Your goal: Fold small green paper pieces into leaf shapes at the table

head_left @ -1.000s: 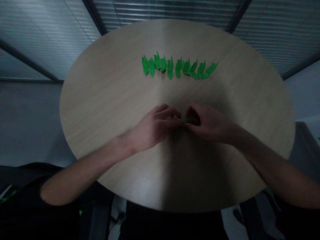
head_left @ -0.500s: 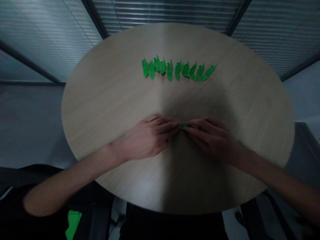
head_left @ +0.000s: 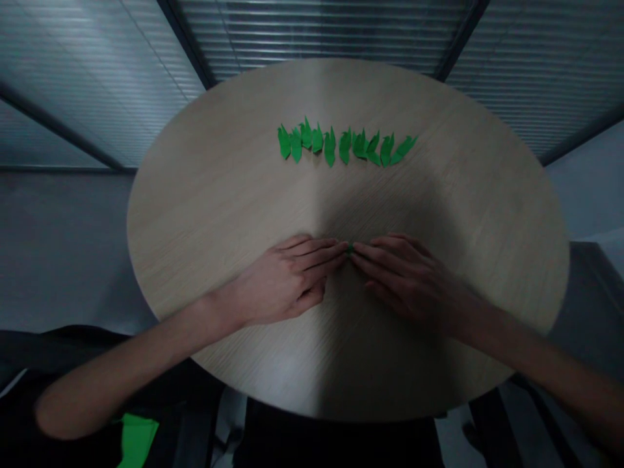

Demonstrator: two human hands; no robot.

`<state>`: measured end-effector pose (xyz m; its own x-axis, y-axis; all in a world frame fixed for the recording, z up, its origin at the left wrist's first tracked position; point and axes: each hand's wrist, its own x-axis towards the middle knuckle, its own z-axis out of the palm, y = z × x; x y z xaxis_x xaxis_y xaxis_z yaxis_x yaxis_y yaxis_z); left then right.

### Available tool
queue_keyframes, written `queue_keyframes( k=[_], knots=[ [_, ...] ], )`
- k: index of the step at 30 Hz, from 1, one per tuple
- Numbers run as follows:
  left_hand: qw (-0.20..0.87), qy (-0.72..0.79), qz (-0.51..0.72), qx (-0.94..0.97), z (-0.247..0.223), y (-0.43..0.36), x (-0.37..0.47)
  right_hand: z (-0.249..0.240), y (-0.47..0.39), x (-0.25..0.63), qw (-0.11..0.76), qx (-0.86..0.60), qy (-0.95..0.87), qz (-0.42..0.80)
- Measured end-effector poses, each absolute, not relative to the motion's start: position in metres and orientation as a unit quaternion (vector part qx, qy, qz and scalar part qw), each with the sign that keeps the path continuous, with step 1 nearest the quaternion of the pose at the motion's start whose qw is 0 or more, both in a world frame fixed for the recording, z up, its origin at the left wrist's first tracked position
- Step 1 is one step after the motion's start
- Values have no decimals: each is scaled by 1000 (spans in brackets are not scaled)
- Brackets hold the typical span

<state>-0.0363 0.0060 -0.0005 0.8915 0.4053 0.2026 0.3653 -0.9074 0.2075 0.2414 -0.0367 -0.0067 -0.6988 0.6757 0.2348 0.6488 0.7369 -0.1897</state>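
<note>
Between my fingertips, near the middle of the table, a small green paper piece shows only as a sliver. My left hand comes in from the left, its fingers together and pressed on the piece's left side. From the right, my right hand presses its closed fingertips on the other side. Most of the piece is hidden under the fingers. Farther back lies a row of several folded green paper shapes, some overlapping, each with pointed tips.
The round wooden table fills the middle of the view. Green paper sheets lie at the lower left, below the table edge. Windows with blinds stand behind the table.
My fingertips have come closer together and flatter over the green piece, so less of it shows. The camera view has shifted slightly, with the row appearing a little lower.
</note>
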Motion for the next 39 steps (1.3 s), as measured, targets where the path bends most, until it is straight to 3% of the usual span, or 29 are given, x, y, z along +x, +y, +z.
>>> queue_keyframes(
  k=[39],
  knots=[
    [72,210,108,969,-4,4,-47,-16,-33,242,198,-348,-913,78]
  ],
)
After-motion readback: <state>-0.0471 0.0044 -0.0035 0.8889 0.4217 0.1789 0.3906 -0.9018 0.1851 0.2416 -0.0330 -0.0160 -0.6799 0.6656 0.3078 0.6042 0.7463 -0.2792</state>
